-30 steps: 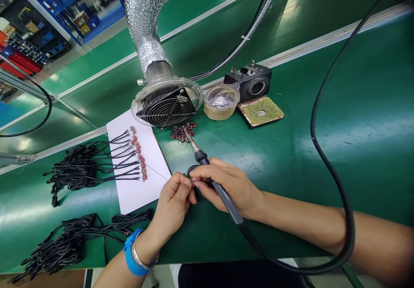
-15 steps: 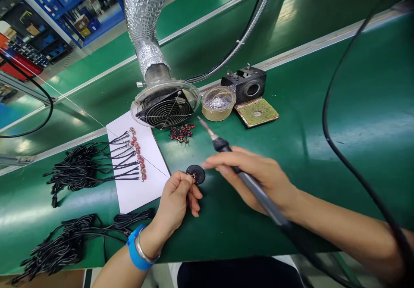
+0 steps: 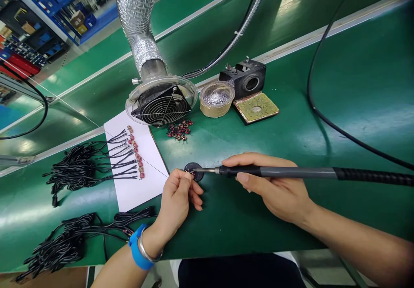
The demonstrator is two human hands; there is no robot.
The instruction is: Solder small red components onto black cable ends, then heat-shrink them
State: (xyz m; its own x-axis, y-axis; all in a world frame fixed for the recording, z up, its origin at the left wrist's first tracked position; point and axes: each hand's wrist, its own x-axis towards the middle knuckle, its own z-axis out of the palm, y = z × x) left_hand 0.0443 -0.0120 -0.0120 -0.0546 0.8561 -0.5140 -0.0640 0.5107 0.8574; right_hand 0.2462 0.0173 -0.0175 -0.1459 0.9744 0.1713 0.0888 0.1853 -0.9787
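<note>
My right hand (image 3: 281,189) is closed around a soldering iron (image 3: 297,173), held almost level with its tip pointing left. That tip reaches over a round black disc (image 3: 193,166) on the bench, right by the fingers of my left hand (image 3: 176,197). Between left thumb and index finger I pinch a small wire-wound coil (image 3: 190,173), mostly hidden, at the disc's left side. Whether the iron touches the coil I cannot tell. Beyond the disc lies a small pile of red and black coils (image 3: 180,130).
A fume extractor (image 3: 163,107) hangs over the bench. Behind are a tub of solder scraps (image 3: 216,99), an iron stand (image 3: 246,79) and a yellow sponge (image 3: 257,108). Left, cables with coils at their ends lie on white paper (image 3: 129,193); another black cable bundle (image 3: 61,245) sits nearer.
The soldering iron has swung from pointing up and away to lying nearly level, its tip now at the disc. My left hand keeps its pinch in about the same place.
</note>
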